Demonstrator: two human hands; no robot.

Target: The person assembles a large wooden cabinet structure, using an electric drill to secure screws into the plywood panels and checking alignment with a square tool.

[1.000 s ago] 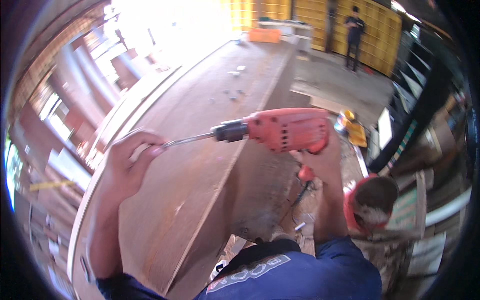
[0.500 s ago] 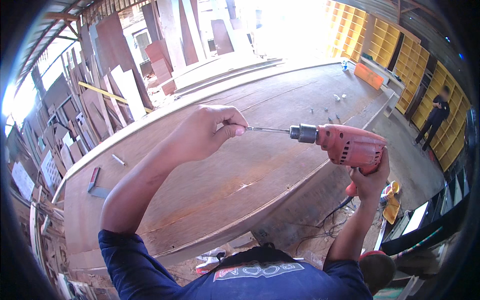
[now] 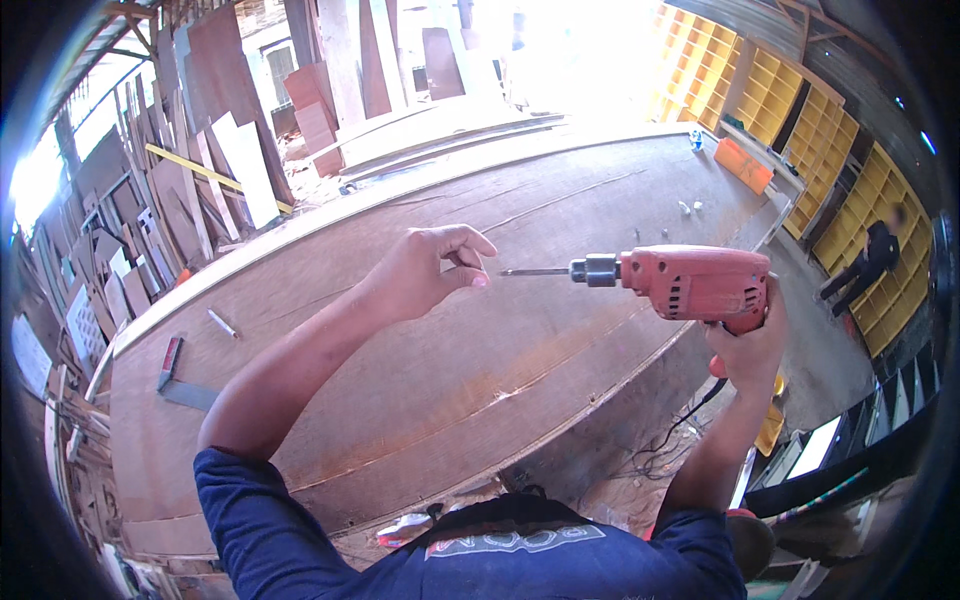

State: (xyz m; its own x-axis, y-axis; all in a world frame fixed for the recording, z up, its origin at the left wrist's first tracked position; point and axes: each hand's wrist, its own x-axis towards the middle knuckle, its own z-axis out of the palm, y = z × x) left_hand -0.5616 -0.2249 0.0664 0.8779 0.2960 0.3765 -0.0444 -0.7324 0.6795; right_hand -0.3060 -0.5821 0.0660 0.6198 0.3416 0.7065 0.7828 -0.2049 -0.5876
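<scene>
Sunlit workshop, yellow shelving point(image 3: 815, 130) behind

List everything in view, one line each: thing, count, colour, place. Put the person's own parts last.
Corded electric drill: one, red, held sideways over the table.
Drill bit: one, metal, points at the left fingertips.
Large plywood table: one, brown, centre.
Try square: one, red and steel, table's left end.
Pencil-like stick: one, pale, near the square.
Flat orange block: one, table's far right.
Yellow cubby shelves: several, right wall.
Leaning wood boards: many, brown and white, left.
Standing person: one, dark clothes, right.
Left hand: curled, by the bit's tip.
Right hand: grips the drill.
</scene>
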